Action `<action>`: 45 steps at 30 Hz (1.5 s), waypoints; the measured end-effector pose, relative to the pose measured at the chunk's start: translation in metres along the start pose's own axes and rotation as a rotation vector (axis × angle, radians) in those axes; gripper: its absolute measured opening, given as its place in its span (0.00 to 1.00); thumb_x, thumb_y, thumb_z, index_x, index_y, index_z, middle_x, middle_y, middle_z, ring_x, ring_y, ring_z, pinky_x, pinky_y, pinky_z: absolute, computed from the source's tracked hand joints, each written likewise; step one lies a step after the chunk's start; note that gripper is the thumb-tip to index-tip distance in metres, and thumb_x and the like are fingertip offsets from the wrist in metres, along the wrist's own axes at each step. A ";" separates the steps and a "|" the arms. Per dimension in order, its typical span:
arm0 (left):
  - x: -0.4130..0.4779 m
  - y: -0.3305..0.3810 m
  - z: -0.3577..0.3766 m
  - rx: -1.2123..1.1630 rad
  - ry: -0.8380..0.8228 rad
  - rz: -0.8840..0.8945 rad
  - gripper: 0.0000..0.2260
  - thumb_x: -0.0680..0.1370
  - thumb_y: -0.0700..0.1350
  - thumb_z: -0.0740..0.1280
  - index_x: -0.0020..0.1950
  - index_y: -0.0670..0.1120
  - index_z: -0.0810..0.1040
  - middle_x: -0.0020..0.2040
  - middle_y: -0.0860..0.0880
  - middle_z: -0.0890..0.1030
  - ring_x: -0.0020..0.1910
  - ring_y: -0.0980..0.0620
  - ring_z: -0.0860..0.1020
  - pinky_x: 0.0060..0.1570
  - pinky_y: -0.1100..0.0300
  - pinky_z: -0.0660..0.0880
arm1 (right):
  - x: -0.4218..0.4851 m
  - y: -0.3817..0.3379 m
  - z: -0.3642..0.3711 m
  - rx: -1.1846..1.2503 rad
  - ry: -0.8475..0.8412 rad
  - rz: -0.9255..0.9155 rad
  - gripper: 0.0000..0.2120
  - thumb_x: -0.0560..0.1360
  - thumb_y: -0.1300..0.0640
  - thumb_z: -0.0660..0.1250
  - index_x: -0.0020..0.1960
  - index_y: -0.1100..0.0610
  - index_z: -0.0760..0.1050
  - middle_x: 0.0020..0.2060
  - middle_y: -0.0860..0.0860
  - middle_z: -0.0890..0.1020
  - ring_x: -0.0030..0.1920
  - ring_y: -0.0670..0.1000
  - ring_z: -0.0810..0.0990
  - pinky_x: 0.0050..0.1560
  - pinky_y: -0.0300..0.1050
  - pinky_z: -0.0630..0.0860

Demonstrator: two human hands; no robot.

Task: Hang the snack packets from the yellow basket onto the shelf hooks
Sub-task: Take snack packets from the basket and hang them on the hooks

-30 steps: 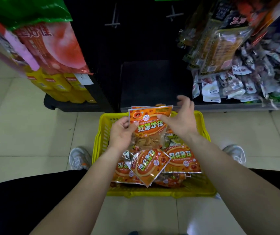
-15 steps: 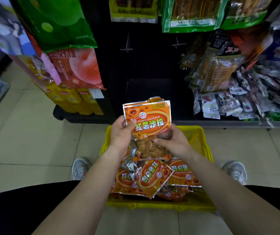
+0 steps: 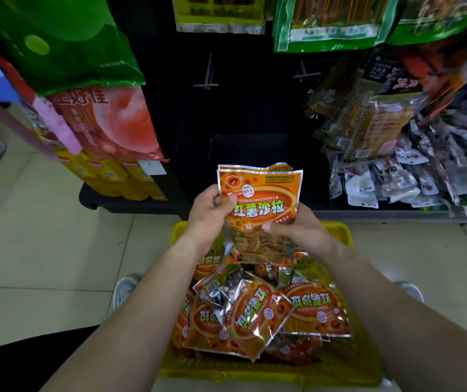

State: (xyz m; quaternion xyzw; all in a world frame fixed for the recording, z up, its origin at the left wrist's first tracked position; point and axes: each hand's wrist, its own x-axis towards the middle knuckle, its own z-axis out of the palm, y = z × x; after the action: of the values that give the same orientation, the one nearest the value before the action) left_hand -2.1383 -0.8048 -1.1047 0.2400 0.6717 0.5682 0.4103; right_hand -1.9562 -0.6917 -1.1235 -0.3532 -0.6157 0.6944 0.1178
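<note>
Over the yellow basket [image 3: 338,230], you have raised a small stack of orange packets [image 3: 260,205] clear of the pile since a second ago, and the shelf now sits fuller in your view; the pick looks done, and hanging comes next. Your left hand [image 3: 209,215] pinches the stack's upper left edge, thumb on the printed face and fingers behind. The stack stands upright with its print facing you, and its doubled top edge suggests more than one packet. Your right hand [image 3: 303,232] has slid down from the top corner and now grips the lower right side, thumb lying across the front just above the clear window. The loose packets [image 3: 257,315] lie heaped in the basket beneath your wrists. Up on the dark back panel a left hook [image 3: 207,80] and a right hook [image 3: 306,75] stand bare, well above the stack; I cannot make out the hang hole, so find it before you reach.
</note>
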 end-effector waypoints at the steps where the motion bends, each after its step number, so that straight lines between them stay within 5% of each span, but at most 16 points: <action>1: 0.004 -0.002 0.000 0.005 0.015 -0.002 0.08 0.81 0.46 0.67 0.60 0.51 0.80 0.54 0.52 0.86 0.53 0.54 0.85 0.49 0.53 0.82 | 0.002 0.003 -0.001 -0.006 0.013 -0.006 0.28 0.65 0.52 0.82 0.62 0.52 0.77 0.53 0.49 0.86 0.56 0.48 0.85 0.62 0.52 0.78; 4: 0.013 -0.008 0.004 -0.020 0.092 -0.020 0.07 0.81 0.45 0.68 0.58 0.50 0.81 0.52 0.51 0.87 0.52 0.53 0.85 0.52 0.49 0.82 | 0.007 0.009 0.001 -0.028 0.091 -0.029 0.21 0.67 0.53 0.81 0.57 0.52 0.79 0.49 0.47 0.87 0.51 0.47 0.86 0.54 0.47 0.81; 8: 0.025 -0.014 0.015 -0.027 0.166 -0.040 0.07 0.81 0.47 0.69 0.57 0.50 0.81 0.52 0.51 0.87 0.51 0.52 0.86 0.51 0.47 0.83 | 0.013 0.015 0.001 -0.094 0.214 -0.075 0.11 0.69 0.53 0.80 0.46 0.44 0.81 0.37 0.38 0.85 0.39 0.37 0.84 0.37 0.30 0.76; 11: 0.036 -0.014 0.020 -0.013 0.202 -0.044 0.07 0.81 0.48 0.69 0.57 0.49 0.80 0.51 0.51 0.87 0.50 0.52 0.86 0.51 0.45 0.83 | 0.022 0.017 -0.004 -0.132 0.319 -0.097 0.14 0.69 0.54 0.80 0.37 0.38 0.79 0.29 0.37 0.80 0.33 0.37 0.81 0.34 0.33 0.76; 16: 0.047 -0.010 0.021 0.020 0.153 -0.011 0.20 0.75 0.50 0.75 0.65 0.49 0.75 0.55 0.52 0.84 0.50 0.54 0.85 0.40 0.65 0.80 | 0.050 0.008 -0.011 -0.156 0.424 -0.099 0.14 0.69 0.53 0.80 0.34 0.46 0.75 0.28 0.42 0.80 0.33 0.40 0.82 0.35 0.40 0.76; 18: 0.052 -0.012 0.019 0.133 0.100 -0.029 0.27 0.72 0.52 0.78 0.68 0.52 0.71 0.57 0.55 0.82 0.53 0.56 0.82 0.42 0.65 0.77 | 0.067 0.001 -0.016 -0.151 0.457 -0.097 0.16 0.68 0.53 0.80 0.34 0.52 0.72 0.27 0.41 0.78 0.30 0.39 0.80 0.35 0.41 0.74; 21: 0.072 -0.014 0.018 0.160 0.076 -0.019 0.31 0.71 0.52 0.79 0.69 0.54 0.69 0.58 0.57 0.80 0.56 0.59 0.79 0.41 0.67 0.76 | 0.095 -0.011 -0.021 -0.156 0.441 -0.120 0.14 0.69 0.54 0.79 0.32 0.43 0.76 0.24 0.37 0.76 0.27 0.36 0.77 0.34 0.40 0.72; 24: 0.110 -0.013 0.019 0.172 0.155 0.034 0.28 0.71 0.50 0.79 0.67 0.55 0.70 0.56 0.57 0.81 0.56 0.56 0.80 0.47 0.60 0.81 | 0.128 -0.022 -0.024 -0.170 0.398 -0.110 0.08 0.70 0.50 0.78 0.45 0.43 0.81 0.37 0.41 0.84 0.40 0.39 0.83 0.42 0.50 0.82; 27: 0.154 -0.021 0.020 0.249 0.237 0.045 0.26 0.72 0.49 0.78 0.66 0.54 0.70 0.59 0.54 0.80 0.58 0.51 0.79 0.57 0.45 0.79 | 0.165 -0.021 -0.032 -0.204 0.263 -0.068 0.22 0.69 0.50 0.79 0.59 0.52 0.76 0.52 0.47 0.84 0.53 0.47 0.83 0.55 0.52 0.81; 31: 0.192 -0.039 0.016 0.322 0.251 0.077 0.29 0.73 0.49 0.77 0.70 0.54 0.69 0.59 0.60 0.76 0.62 0.55 0.76 0.52 0.59 0.75 | 0.212 -0.002 -0.042 -0.180 0.228 -0.057 0.23 0.68 0.60 0.80 0.60 0.51 0.75 0.49 0.45 0.84 0.50 0.41 0.83 0.52 0.44 0.82; 35: 0.186 -0.059 -0.003 0.350 0.204 0.044 0.32 0.75 0.48 0.75 0.77 0.50 0.65 0.69 0.55 0.72 0.66 0.55 0.73 0.66 0.56 0.72 | 0.270 0.016 -0.041 -0.163 0.303 -0.045 0.22 0.69 0.61 0.79 0.59 0.51 0.74 0.49 0.43 0.83 0.50 0.41 0.82 0.54 0.45 0.80; 39: 0.161 -0.078 -0.027 0.431 0.111 0.014 0.18 0.76 0.45 0.74 0.64 0.53 0.76 0.60 0.58 0.80 0.55 0.62 0.80 0.53 0.69 0.76 | 0.323 0.019 -0.036 -0.136 0.363 -0.048 0.23 0.70 0.61 0.78 0.59 0.48 0.73 0.53 0.45 0.83 0.57 0.49 0.81 0.63 0.53 0.78; 45: 0.158 -0.105 -0.025 0.378 0.076 -0.054 0.13 0.76 0.42 0.74 0.53 0.59 0.79 0.56 0.58 0.83 0.52 0.60 0.82 0.49 0.65 0.79 | 0.379 0.008 -0.021 -0.125 0.376 -0.113 0.24 0.71 0.62 0.77 0.63 0.51 0.72 0.53 0.45 0.81 0.60 0.51 0.80 0.65 0.51 0.76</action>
State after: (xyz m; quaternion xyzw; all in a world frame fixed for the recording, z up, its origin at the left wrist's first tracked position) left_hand -2.2308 -0.7191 -1.2489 0.2729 0.7877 0.4294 0.3473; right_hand -2.2144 -0.4506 -1.2618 -0.4481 -0.6438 0.5689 0.2473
